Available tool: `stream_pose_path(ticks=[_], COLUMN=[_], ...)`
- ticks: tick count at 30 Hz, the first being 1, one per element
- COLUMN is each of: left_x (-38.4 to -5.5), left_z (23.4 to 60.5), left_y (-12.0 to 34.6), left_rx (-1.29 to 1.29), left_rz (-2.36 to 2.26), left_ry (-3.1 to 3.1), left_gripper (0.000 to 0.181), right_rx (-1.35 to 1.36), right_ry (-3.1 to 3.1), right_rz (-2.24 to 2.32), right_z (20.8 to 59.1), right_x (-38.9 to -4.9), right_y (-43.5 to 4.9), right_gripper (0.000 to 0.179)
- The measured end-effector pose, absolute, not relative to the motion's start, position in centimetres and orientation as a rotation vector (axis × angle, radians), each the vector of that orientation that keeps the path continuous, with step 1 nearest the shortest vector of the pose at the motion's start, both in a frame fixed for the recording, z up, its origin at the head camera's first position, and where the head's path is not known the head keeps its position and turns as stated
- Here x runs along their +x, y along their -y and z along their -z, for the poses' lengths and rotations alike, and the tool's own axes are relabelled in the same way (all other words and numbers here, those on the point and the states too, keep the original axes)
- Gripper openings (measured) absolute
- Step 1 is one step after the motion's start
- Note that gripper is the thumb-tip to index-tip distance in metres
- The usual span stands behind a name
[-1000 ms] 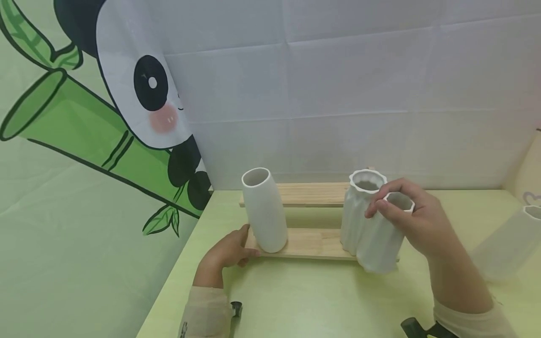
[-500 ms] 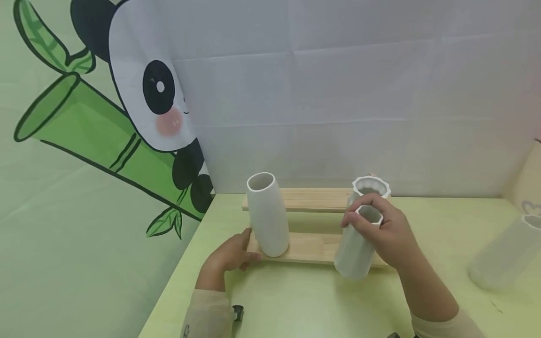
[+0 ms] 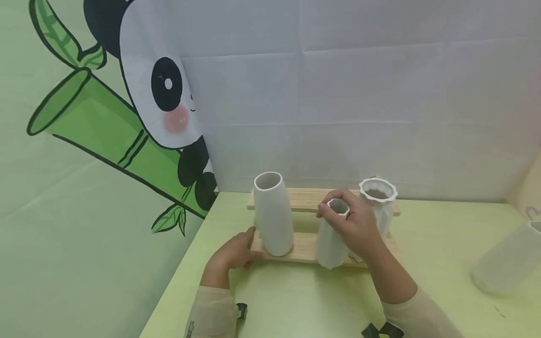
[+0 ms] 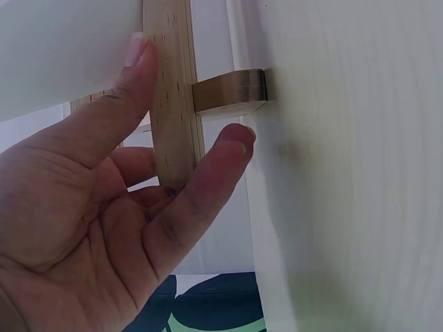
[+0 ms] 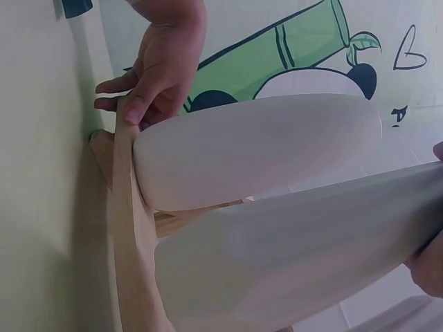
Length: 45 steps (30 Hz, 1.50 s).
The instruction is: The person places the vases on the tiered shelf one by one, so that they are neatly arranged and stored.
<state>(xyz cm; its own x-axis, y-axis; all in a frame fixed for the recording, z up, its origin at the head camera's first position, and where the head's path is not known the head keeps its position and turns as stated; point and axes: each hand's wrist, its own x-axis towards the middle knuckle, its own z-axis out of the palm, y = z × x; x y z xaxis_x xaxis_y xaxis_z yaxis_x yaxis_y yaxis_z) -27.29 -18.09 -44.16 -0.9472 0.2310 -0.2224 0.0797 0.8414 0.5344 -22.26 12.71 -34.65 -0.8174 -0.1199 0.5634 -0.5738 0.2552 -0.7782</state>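
My left hand [image 3: 232,253] grips the left end of the front slat of a low wooden rack [image 3: 303,245]; the left wrist view shows the thumb and fingers about the slat [image 4: 172,90]. Beside it a smooth white vase [image 3: 274,216] stands on that slat. My right hand [image 3: 352,220] holds a slimmer faceted white vase [image 3: 330,244] by its rim, over the middle of the rack. Its base is close to the slat in the right wrist view; I cannot tell whether they touch. A fluted white vase [image 3: 380,202] with a scalloped rim stands at the rack's right, partly hidden by my right hand.
Another pale vase [image 3: 505,258] stands on the yellowish table [image 3: 448,253] at the far right. Behind the rack rises a white cloth backdrop [image 3: 346,94], with a panda and bamboo print [image 3: 110,112] at the left. A foot [image 4: 232,91] lifts the slat off the table.
My right hand has carried the faceted vase leftward, from in front of the fluted vase to the gap between it and the smooth one. The left hand keeps its hold on the rack.
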Motion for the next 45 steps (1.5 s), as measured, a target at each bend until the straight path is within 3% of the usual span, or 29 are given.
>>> stream_pose_path(ticks=[18,45], left_x=[-27.8,-27.9], left_z=[44.0,44.1], left_y=[16.7,16.8], left_rx=[0.186,0.18], left_rz=[-0.829,-0.819], left_ry=[-2.75,-2.745], left_gripper=[0.096,0.101], right_rx=[0.552,0.511], right_ry=[2.172,2.054], right_rz=[-1.57,-1.591], right_z=[31.6,26.6], right_x=[-27.2,-31.0], right_y=[-11.5,-9.9], right_gripper=[0.021,0.033])
